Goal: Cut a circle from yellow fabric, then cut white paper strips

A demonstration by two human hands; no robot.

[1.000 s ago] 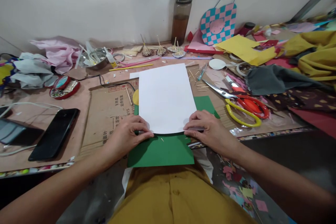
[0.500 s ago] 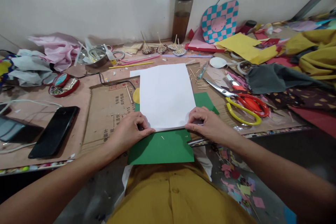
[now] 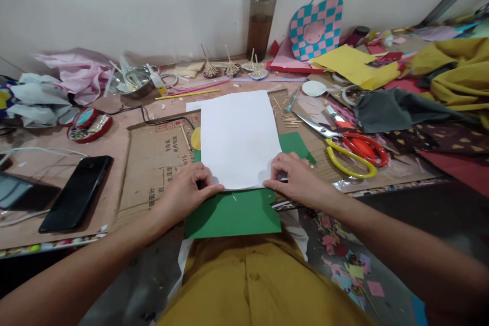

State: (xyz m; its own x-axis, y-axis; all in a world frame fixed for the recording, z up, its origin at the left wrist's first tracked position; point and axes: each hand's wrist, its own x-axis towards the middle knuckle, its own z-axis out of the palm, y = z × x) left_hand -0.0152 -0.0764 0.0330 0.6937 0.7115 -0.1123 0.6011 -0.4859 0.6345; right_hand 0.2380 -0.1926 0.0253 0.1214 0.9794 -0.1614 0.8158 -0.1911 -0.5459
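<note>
A white paper sheet (image 3: 239, 137) lies over green paper (image 3: 233, 216) and a flattened cardboard piece (image 3: 145, 163). My left hand (image 3: 191, 186) pinches the sheet's near left corner between thumb and curled fingers. At the near right corner, my right hand (image 3: 290, 175) grips the same sheet in the same way. The sheet's near edge bows slightly between the two thumbs. Part of a yellow round piece (image 3: 196, 138) shows beside its left edge. A tiny stick rests on the green paper.
Open scissors (image 3: 344, 145) lie to the right, near thin sticks and a cutter (image 3: 292, 100). A black phone (image 3: 76, 193) is at the left. Behind stand a bottle (image 3: 262, 20) and a metal bowl (image 3: 135, 84). Fabric (image 3: 401, 109) is heaped at the right.
The view has shifted slightly. My right hand has moved a little inward along the sheet's near edge; both hands still hold the sheet.
</note>
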